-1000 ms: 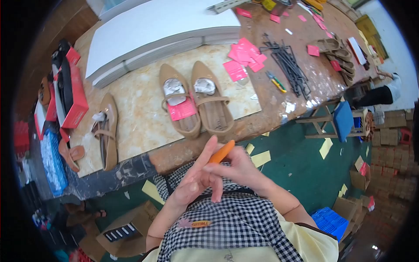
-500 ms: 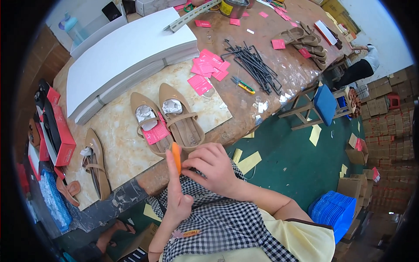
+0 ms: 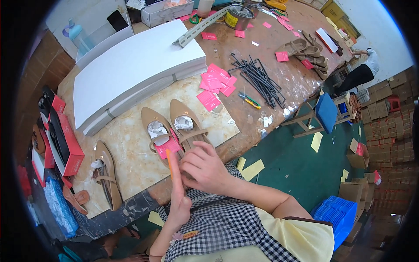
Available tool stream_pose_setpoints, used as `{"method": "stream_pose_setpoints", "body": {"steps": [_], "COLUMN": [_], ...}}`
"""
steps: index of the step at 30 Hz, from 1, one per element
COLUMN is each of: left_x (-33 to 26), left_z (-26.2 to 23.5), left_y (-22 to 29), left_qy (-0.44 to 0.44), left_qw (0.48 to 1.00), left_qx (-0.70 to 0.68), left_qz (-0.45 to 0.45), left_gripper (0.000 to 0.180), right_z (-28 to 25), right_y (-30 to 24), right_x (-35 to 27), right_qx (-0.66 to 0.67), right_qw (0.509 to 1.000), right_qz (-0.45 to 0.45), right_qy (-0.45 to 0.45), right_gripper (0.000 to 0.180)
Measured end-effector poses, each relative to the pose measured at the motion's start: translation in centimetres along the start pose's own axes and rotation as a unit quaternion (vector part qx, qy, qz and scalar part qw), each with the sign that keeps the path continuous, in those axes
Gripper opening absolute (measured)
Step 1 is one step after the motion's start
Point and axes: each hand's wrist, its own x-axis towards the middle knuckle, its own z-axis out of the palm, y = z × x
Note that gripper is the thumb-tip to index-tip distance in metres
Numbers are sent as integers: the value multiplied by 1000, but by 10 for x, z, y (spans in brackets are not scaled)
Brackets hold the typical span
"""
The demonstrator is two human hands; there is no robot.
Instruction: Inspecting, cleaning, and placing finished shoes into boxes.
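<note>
The person sits at the near edge of a marble-topped bench [image 3: 131, 161], both hands raised close together over the lap of a checked apron [image 3: 218, 227]. The left hand [image 3: 178, 196] stands upright, fingers straight and pressed together, with a thin orange tool [image 3: 169, 162] lying along them; its tip pokes up just past the fingertips. Whether the thumb pins the tool I cannot tell, since the right hand covers that part. The right hand [image 3: 204, 168] is curled, knuckles up, its fingers folded against the left hand; what it grips, if anything, is hidden.

Just beyond the hands, on the marble, lies a pair of tan pointed shoes [image 3: 174, 131], toes away from the person, each stuffed with crumpled paper. A pink tag [image 3: 168, 147] lies on the strap of the left shoe, touching it. Further left another tan shoe [image 3: 107, 174] lies alone near the edge.

Behind the pair sits a thick stack of white sheets [image 3: 135, 70]. To its right, loose pink tags [image 3: 216, 83] are scattered, then a bundle of dark metal rods [image 3: 259, 81], with a small cutter [image 3: 249, 100] beside them. Red boxes [image 3: 65, 144] stand at the bench's left end. A blue stool [image 3: 325, 111] stands on the green floor to the right.
</note>
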Motion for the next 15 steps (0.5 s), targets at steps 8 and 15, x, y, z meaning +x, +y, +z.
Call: {"method": "stream_pose_setpoints", "body": {"steps": [8,15], "left_x": [8,21], "left_z": [-14,-81], "left_y": [2,-40], "left_qy": [57,276], "left_qw": [985,958], "left_qx": [-165,73], "left_qz": [-1,7], "left_gripper": [96,62], "right_z": [13,-57], "right_y": [6,170], "right_x": [18,28], "right_qx": [91,-159], "right_qw": [989,985], "right_qz": [-101,61], "right_qy": [-67,-3], "right_gripper": [18,16]}}
